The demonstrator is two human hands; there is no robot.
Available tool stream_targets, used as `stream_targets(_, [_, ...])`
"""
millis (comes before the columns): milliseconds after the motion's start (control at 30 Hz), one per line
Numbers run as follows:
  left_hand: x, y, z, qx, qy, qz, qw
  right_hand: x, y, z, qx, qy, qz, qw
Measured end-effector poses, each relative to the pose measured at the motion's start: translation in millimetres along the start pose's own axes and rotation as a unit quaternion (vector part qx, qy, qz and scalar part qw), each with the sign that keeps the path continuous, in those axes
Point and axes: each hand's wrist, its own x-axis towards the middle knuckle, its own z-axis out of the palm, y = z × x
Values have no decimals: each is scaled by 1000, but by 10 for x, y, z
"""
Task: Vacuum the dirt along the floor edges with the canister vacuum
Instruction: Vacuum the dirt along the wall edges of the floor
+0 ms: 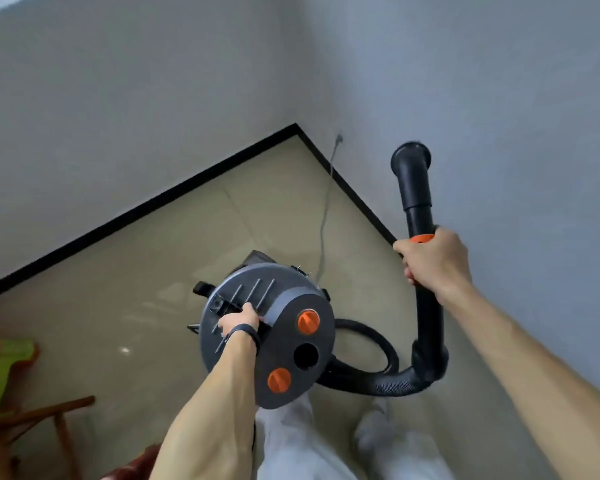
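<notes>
The grey canister vacuum (284, 299), with two orange knobs on its round lid, is below me over the beige tiled floor (160, 271). My left hand (239, 322) grips the carry handle on its lid. My right hand (430, 261) grips the black wand (418, 188) just below an orange ring, nozzle end raised toward the right wall. The black ribbed hose (371, 375) loops from the wand back behind the canister.
Two white walls meet in a corner ahead, with a black skirting board (174, 199) along the floor. A grey power cord (326, 209) runs from a wall socket to the canister. A wooden chair (32, 424) with a green cushion stands at the lower left.
</notes>
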Motion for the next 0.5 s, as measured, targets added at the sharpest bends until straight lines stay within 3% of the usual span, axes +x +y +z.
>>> stream_targets(267, [-699,-457,831,37,-61,19,997,-331,1095,-525,-28,34,25,999])
stream_targets(500, [-1000,-937,1328,74,-133,5,988,-812,1837,-846,-50,136,60,988])
